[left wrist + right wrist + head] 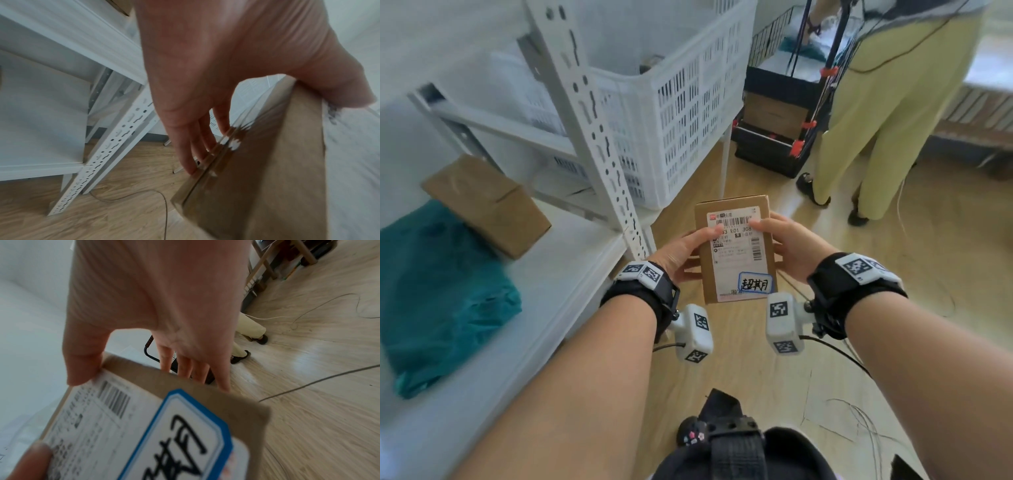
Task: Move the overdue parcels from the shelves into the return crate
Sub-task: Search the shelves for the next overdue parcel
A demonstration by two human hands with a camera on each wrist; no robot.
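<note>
A small brown cardboard parcel (734,270) with a white shipping label and a blue-edged handwritten sticker (754,283) is held over the floor in front of the shelf. My left hand (681,251) grips its left side, thumb on the label, fingers (193,146) underneath. My right hand (787,245) grips its right side, thumb on the barcode and fingers (191,369) behind the far face. The parcel (144,423) fills the right wrist view and shows its plain side (257,178) in the left wrist view. A white slotted crate (681,113) stands just beyond the shelf post.
On the white shelf (544,291) to the left lie another brown box (486,205) and a teal bag (438,291). A perforated white post (599,137) rises between shelf and crate. A person in yellow trousers (887,120) stands by a black cart (774,130). Cables trail on the wood floor.
</note>
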